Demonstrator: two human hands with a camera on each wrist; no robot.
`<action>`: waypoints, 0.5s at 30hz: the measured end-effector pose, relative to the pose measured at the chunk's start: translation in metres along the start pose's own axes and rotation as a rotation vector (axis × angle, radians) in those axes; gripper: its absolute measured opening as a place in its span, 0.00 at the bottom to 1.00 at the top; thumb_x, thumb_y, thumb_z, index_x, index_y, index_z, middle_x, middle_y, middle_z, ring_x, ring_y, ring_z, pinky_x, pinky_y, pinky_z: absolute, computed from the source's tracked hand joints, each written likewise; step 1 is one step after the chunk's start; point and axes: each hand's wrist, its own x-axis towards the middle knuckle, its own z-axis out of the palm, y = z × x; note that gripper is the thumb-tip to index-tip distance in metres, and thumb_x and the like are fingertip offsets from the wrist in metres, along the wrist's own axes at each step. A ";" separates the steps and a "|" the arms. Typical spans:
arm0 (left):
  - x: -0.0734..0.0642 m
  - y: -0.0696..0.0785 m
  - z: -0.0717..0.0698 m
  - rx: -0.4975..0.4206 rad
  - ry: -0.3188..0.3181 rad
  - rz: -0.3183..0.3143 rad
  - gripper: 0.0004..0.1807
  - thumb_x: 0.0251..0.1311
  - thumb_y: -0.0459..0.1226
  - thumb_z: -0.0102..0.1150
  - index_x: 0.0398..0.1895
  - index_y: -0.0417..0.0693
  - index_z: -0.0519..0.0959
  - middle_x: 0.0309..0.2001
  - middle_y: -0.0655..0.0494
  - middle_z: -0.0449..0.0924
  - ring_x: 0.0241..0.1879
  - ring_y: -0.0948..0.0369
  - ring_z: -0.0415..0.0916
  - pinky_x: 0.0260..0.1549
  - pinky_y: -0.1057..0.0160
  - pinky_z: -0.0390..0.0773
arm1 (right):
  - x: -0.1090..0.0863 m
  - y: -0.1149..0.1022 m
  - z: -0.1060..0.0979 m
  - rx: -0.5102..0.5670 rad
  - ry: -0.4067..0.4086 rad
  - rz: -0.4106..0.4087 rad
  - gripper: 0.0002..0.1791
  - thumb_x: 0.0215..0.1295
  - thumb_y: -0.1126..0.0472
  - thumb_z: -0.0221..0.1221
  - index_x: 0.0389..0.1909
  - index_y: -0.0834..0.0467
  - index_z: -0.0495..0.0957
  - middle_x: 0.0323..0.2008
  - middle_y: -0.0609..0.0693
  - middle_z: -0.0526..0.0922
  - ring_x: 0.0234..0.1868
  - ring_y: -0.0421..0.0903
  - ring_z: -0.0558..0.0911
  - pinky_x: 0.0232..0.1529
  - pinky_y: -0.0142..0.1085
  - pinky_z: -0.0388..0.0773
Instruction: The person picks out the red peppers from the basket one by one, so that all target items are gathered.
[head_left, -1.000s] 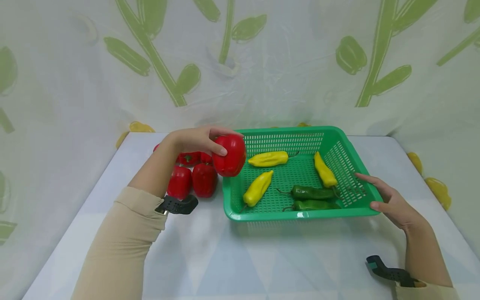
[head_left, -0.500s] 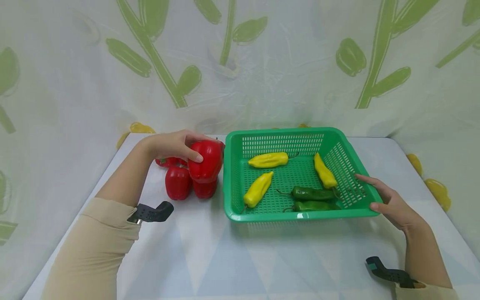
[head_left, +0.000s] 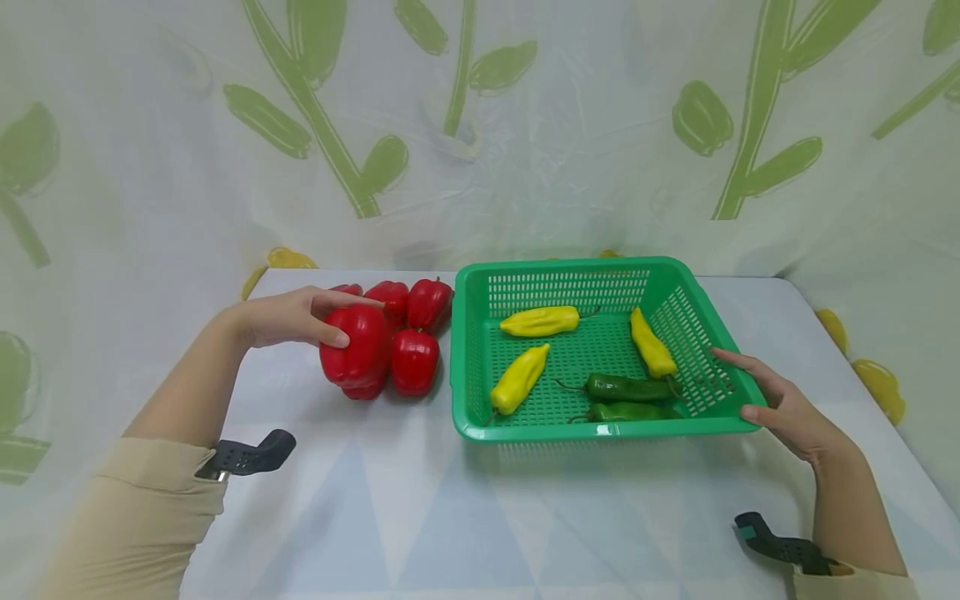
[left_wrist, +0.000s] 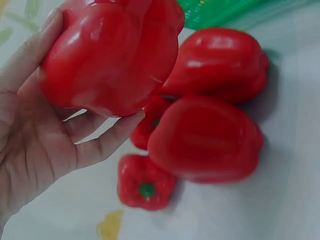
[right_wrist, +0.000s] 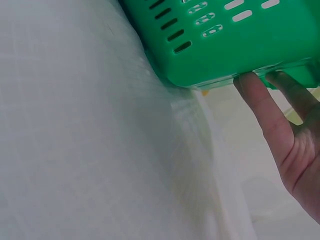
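My left hand grips a glossy red bell pepper, thumb on the near side and fingers over its far side. In the left wrist view, that pepper is held above several other red bell peppers. One of these, a red bell pepper, lies just right of the held one. To the right stands a green plastic basket. My right hand holds the basket's right rim near the front corner; the right wrist view shows fingertips against the rim.
Inside the basket lie yellow peppers and dark green peppers. More red bell peppers sit at the basket's left side. A pale patterned cloth covers the table, with a leaf-print curtain behind.
My left hand has carried the red bell pepper leftward, away from the basket's left rim to over the red peppers. My right hand and the basket have stayed about where they were.
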 end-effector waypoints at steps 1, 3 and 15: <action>-0.003 -0.002 -0.001 0.004 0.006 -0.003 0.38 0.51 0.40 0.66 0.67 0.51 0.64 0.59 0.42 0.68 0.57 0.47 0.67 0.44 0.52 0.80 | 0.000 0.000 0.000 -0.003 0.001 0.002 0.33 0.68 0.58 0.53 0.72 0.47 0.55 0.66 0.31 0.54 0.59 0.34 0.59 0.48 0.19 0.69; -0.009 -0.006 -0.002 0.017 0.020 -0.010 0.39 0.50 0.41 0.67 0.67 0.51 0.64 0.59 0.42 0.68 0.57 0.47 0.67 0.44 0.52 0.80 | 0.001 0.000 0.001 0.002 0.000 0.001 0.33 0.68 0.59 0.53 0.72 0.48 0.55 0.66 0.31 0.54 0.59 0.34 0.59 0.48 0.19 0.69; -0.038 -0.026 -0.010 0.042 0.106 -0.042 0.39 0.47 0.41 0.69 0.66 0.52 0.66 0.58 0.43 0.69 0.58 0.46 0.65 0.41 0.53 0.81 | 0.000 0.002 0.001 0.047 -0.007 -0.030 0.33 0.67 0.62 0.52 0.72 0.50 0.55 0.68 0.34 0.54 0.60 0.36 0.58 0.48 0.19 0.68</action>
